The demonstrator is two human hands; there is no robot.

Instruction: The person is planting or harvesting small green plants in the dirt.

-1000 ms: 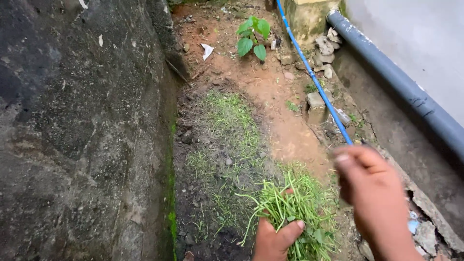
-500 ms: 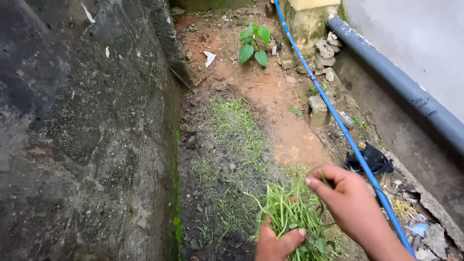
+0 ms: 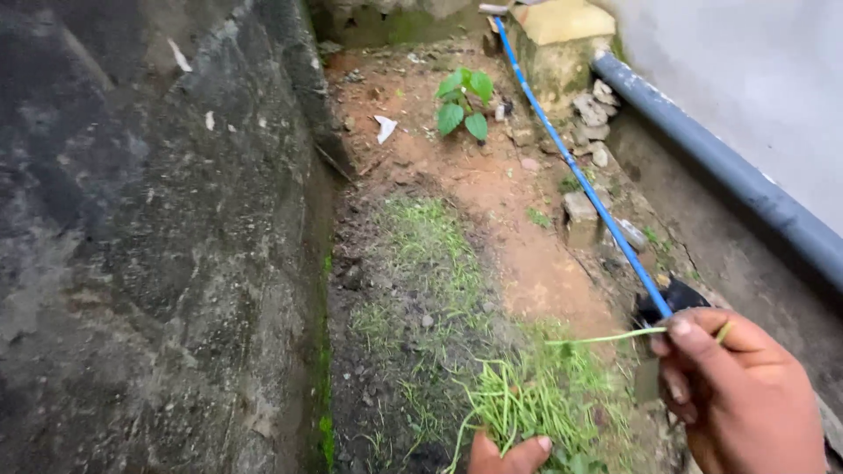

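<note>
My left hand (image 3: 507, 456) sits at the bottom edge, closed around a bunch of thin green stems (image 3: 536, 404) that fan upward. To the right and a little higher, my right hand (image 3: 736, 395) pinches a single green stem (image 3: 606, 337) between thumb and forefinger; the stem sticks out to the left, above the bunch. Below both hands lies a strip of dark soil with sparse short grass (image 3: 421, 263).
A dark mossy concrete wall (image 3: 149, 237) fills the left side. A blue hose (image 3: 580, 175) and a grey pipe (image 3: 729, 167) run along the right by a pale wall. A small leafy plant (image 3: 464, 101), stones (image 3: 590, 114), a black scrap (image 3: 672, 298) and reddish soil lie ahead.
My right hand went into the bunch, then drew away to the right with one stem pinched in it. My left hand sank lower in view; the camera tilted up slightly.
</note>
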